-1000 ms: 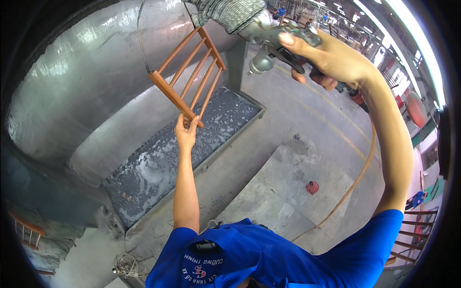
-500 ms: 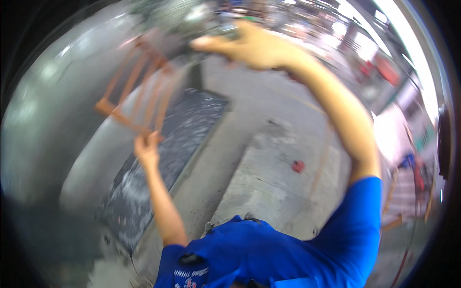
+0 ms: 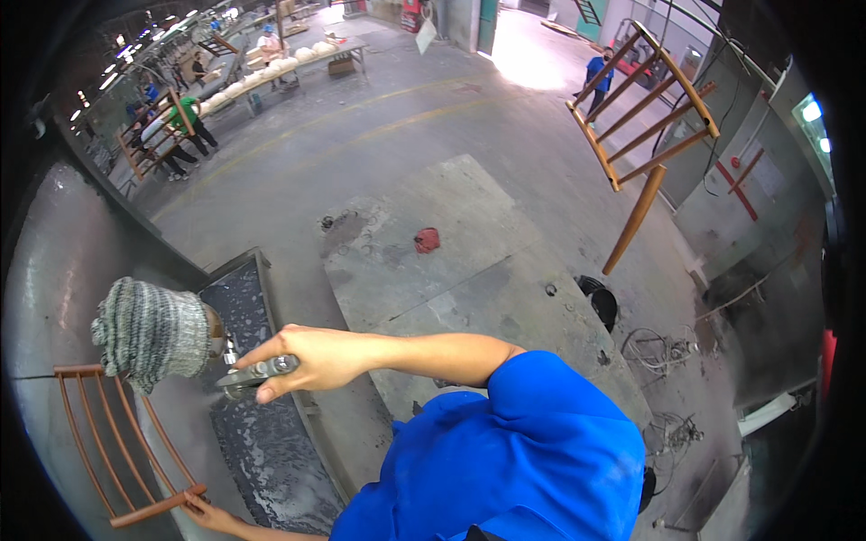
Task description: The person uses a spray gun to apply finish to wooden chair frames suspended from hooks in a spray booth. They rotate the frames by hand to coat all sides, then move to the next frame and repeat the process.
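Note:
My right hand (image 3: 311, 359) is wrapped round a metal spray gun (image 3: 257, 371), held out to the left over the trough. The gun's cup is covered by a grey striped knitted cloth (image 3: 153, 329). Low at the left, my left hand (image 3: 209, 516) grips the end of a reddish-brown slatted wooden chair back (image 3: 155, 508). Its slats stand tilted against the grey booth wall, and the knitted cloth hides part of its top. Only the fingers and wrist of that hand show.
A trough (image 3: 263, 307) of dark, foamy liquid runs along the booth wall. A red rag (image 3: 427, 240) lies on the grey floor plate. Another wooden frame (image 3: 678, 79) hangs at the upper right. Hoses (image 3: 663, 347) lie coiled at right. Several people stand farther off.
My view has swung round to the right. My right arm has come down from its raised reach, with the spray gun. The chair back, still in my left hand, now appears lower left.

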`<state>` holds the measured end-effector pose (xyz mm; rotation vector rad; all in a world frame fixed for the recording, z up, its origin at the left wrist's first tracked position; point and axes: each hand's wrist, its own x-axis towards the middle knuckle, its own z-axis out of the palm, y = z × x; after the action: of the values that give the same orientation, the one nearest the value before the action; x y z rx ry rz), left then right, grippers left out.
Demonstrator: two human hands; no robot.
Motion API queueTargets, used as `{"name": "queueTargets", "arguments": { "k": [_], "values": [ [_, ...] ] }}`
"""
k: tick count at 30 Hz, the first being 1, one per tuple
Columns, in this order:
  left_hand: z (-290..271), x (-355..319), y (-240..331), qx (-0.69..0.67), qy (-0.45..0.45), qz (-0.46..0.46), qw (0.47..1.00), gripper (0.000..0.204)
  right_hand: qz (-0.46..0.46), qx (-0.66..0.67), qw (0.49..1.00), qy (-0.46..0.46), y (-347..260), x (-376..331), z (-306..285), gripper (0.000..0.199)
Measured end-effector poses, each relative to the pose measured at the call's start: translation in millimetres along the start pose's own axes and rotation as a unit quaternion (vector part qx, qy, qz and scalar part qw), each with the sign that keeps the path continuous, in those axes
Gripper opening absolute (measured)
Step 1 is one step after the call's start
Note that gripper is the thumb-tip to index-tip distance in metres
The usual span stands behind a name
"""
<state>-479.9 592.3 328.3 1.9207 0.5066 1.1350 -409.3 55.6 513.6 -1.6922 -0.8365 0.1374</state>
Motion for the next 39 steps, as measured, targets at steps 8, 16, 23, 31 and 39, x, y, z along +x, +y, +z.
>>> {"name": "queueTargets", "arguments": {
  "k": [8, 16, 23, 31, 39],
  "values": [
    [-23, -38, 36, 0.144, 0.097, -0.046, 0.984, 0.045, -0.023, 0.062, 0.988, 0.138, 52, -69, 22, 0.057],
    [-21, -52, 50, -0.063, 0.161, -0.034, 0.984, 0.033, 0.01, 0.068, 0.976, 0.207, 44, -66, 35, 0.102],
    [-29, -53, 51, -0.063, 0.161, -0.061, 0.983, 0.039, -0.061, 0.156, 0.958, 0.23, 26, -41, 42, 0.116],
    [-31, -63, 45, -0.044, 0.164, -0.079, 0.982, 0.042, 0.019, 0.062, 0.99, 0.122, 42, -57, 18, 0.111],
    [-43, -74, 54, -0.09, 0.137, -0.092, 0.982, 0.044, -0.023, 0.23, 0.973, 0.026, 50, -58, 25, 0.128]
  ]
}}
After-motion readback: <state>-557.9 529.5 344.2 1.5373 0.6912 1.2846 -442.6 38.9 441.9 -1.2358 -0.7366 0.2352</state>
